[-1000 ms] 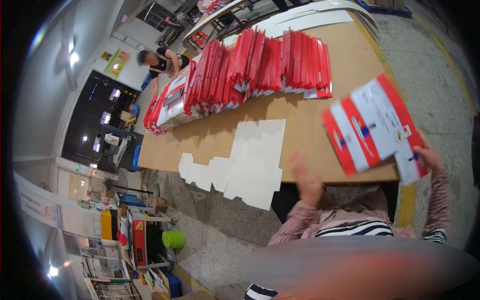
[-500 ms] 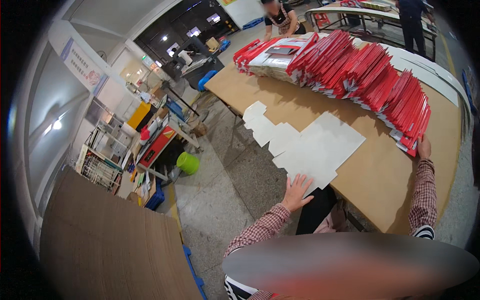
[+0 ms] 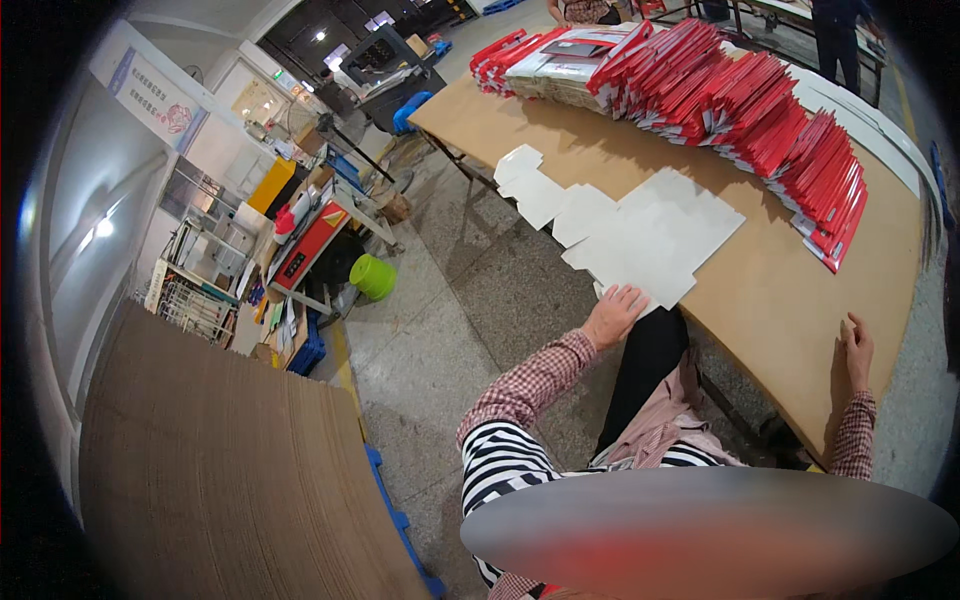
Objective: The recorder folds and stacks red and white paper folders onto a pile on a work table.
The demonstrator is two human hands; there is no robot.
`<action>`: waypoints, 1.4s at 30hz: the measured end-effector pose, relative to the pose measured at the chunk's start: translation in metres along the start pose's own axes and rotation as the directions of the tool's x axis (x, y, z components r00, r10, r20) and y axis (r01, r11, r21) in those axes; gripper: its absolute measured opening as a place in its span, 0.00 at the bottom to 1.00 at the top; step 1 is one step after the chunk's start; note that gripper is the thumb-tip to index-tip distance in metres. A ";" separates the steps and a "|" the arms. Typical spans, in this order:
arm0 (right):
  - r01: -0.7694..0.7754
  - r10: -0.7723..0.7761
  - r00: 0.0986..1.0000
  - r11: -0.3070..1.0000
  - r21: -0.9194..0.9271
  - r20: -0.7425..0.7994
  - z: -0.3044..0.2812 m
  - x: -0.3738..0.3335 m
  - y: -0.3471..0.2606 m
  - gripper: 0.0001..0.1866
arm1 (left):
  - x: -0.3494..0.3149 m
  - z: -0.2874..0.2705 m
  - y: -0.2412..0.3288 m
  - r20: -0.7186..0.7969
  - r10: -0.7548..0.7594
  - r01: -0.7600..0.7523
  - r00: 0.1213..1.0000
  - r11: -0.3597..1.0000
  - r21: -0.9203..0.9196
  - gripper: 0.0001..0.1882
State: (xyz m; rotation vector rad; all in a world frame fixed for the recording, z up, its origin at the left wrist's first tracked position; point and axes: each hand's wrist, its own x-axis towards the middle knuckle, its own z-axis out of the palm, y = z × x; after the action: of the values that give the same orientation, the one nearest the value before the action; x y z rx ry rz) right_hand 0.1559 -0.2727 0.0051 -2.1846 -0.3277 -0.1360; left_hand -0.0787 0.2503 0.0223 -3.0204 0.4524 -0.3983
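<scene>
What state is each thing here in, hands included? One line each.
White blank: unfolded, flat, overhanging the edge of the table.
Left hand: palm down on the blank.
Right hand: empty, fingers loosely bent, over the table.
Red-and-white pieces: mostly packed in a leaning row.
Brown cardboard: stacked on a blue pallet.

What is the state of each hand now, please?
Left hand: touching the white sheet; grip cannot be told.
Right hand: partly open, holding nothing.

Illegibly small lettering (image 3: 150,98) on the white wall banner (image 3: 146,84)
</scene>
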 end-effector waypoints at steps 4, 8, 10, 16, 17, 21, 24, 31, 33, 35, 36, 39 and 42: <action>0.028 -0.035 0.999 0.965 0.261 0.023 -0.008 -0.034 -0.063 0.22 | 0.038 -0.068 -0.016 -0.311 0.084 -0.124 0.947 0.986 -0.109 0.11; 0.527 -0.580 0.791 0.808 -0.262 -0.197 -0.010 -0.091 -0.177 0.33 | 0.097 -0.140 0.052 -0.323 0.365 -0.388 0.873 0.921 -0.009 0.06; 0.580 -0.618 0.781 0.771 -0.263 -0.088 -0.006 -0.120 -0.201 0.30 | 0.108 -0.151 0.123 -0.359 0.426 -0.466 0.830 0.884 -0.027 0.05; 0.393 -0.371 0.917 0.903 -0.173 0.149 -0.040 -0.193 -0.105 0.04 | 0.122 -0.100 0.247 -0.084 0.608 -0.568 0.789 0.671 -0.476 0.16; 0.292 -0.280 0.956 0.943 -0.162 0.092 -0.055 -0.209 -0.080 0.04 | 0.121 -0.094 0.245 -0.302 0.509 -0.590 0.806 0.735 -0.334 0.17; 0.209 -0.267 0.962 0.856 -0.473 -0.057 -0.109 -0.257 -0.017 0.10 | 0.129 -0.033 0.245 -0.402 0.525 -0.621 0.750 0.769 -0.153 0.16; 0.253 -0.248 0.964 0.759 -0.599 0.094 -0.122 -0.263 -0.038 0.15 | 0.147 -0.001 0.259 -0.222 0.540 -0.583 0.812 0.728 -0.360 0.12; -0.537 0.579 0.814 0.785 0.308 -0.056 -0.119 -0.247 0.025 0.26 | 0.173 0.020 0.275 0.066 0.118 0.030 0.991 0.281 -0.959 0.15; -0.384 0.409 0.895 0.910 0.159 -0.178 -0.106 -0.228 0.014 0.26 | 0.175 0.011 0.290 -0.118 0.103 -0.154 0.988 0.506 -0.849 0.17; -0.201 0.193 0.948 0.979 -0.009 -0.252 -0.095 -0.202 -0.002 0.26 | 0.168 0.028 0.303 -0.103 0.274 -0.279 0.956 0.745 -0.606 0.24; -0.041 -0.051 0.971 0.928 -0.371 -0.235 -0.093 -0.192 -0.013 0.25 | 0.161 0.030 0.307 -0.102 0.270 -0.275 0.957 0.746 -0.607 0.24; 0.174 -0.204 0.979 0.803 -0.570 0.012 -0.069 -0.189 -0.039 0.24 | 0.139 0.008 0.297 -0.215 0.357 -0.411 0.909 0.685 -0.602 0.42; 0.246 -0.186 0.967 0.865 -0.437 0.177 -0.051 -0.192 -0.038 0.22 | 0.129 -0.014 0.258 -0.031 0.518 -0.449 0.855 0.708 -0.545 0.46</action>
State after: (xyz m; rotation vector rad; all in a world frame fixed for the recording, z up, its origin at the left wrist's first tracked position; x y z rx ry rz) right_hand -0.0378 -0.3273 0.0237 -2.6248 -0.6741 -0.2147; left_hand -0.0357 -0.0350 0.0416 -3.1927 1.5432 -0.0348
